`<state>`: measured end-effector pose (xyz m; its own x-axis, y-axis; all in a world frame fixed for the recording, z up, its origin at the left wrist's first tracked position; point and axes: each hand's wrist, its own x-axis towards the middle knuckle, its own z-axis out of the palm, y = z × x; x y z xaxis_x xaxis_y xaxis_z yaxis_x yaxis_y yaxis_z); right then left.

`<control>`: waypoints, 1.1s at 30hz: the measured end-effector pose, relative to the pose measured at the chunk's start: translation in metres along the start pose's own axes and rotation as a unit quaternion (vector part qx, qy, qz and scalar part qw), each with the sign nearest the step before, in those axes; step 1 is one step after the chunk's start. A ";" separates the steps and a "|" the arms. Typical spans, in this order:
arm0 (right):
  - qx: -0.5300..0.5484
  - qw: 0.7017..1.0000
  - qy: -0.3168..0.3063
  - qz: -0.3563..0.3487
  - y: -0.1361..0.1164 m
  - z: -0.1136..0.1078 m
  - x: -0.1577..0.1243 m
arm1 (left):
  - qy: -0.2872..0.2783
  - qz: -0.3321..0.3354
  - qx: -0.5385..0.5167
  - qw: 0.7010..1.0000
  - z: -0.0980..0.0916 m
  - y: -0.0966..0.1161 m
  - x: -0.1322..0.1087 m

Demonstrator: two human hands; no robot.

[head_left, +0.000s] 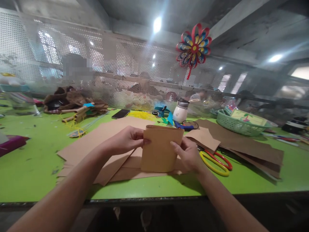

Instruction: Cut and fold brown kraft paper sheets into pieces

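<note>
A folded piece of brown paper (pixel 159 151) stands upright near the middle of the table, its folded layers showing along the top edge. My left hand (pixel 129 140) pinches its left edge, fingers partly behind it. On the right edge, my right hand (pixel 188 153) grips it with the thumb on the front face; its other fingers are partly hidden. Flat sheets of brown paper (pixel 89 138) lie beneath and to the left. Scissors with yellow and red handles (pixel 216 162) rest just right of my right hand, partly under a small paper piece (pixel 205 138).
Dark brown sheets (pixel 251 151) and a green basket (pixel 241 124) are at the right. A white jar (pixel 180 111), blue glue gun (pixel 183 125), phone (pixel 120 113) and yellow shreds (pixel 142 115) line the back. Crumpled brown paper (pixel 65 98) sits back left. The green table's front edge (pixel 145 198) is near.
</note>
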<state>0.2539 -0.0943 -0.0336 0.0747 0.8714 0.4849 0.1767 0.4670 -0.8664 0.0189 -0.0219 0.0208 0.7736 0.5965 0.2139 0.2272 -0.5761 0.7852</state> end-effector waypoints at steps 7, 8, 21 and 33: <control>-0.010 0.989 -0.089 0.115 0.004 -0.006 0.001 | 0.006 0.003 0.022 1.000 0.000 0.002 -0.002; -0.009 0.987 -0.107 0.122 0.005 -0.006 0.001 | 0.008 0.008 0.024 1.000 0.000 0.002 -0.002; 0.095 0.975 -0.081 0.183 0.013 0.004 -0.002 | 0.015 0.003 -0.130 0.991 0.009 0.003 0.002; 0.162 0.957 -0.117 0.212 0.016 0.003 -0.001 | 0.001 -0.072 -0.170 0.983 0.016 -0.015 0.006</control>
<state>0.2532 -0.0876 -0.0481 -0.1558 0.9849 0.0753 -0.1369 0.0540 -0.9891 0.0294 -0.0185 0.0014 0.7466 0.6595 0.0874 0.1226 -0.2655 0.9563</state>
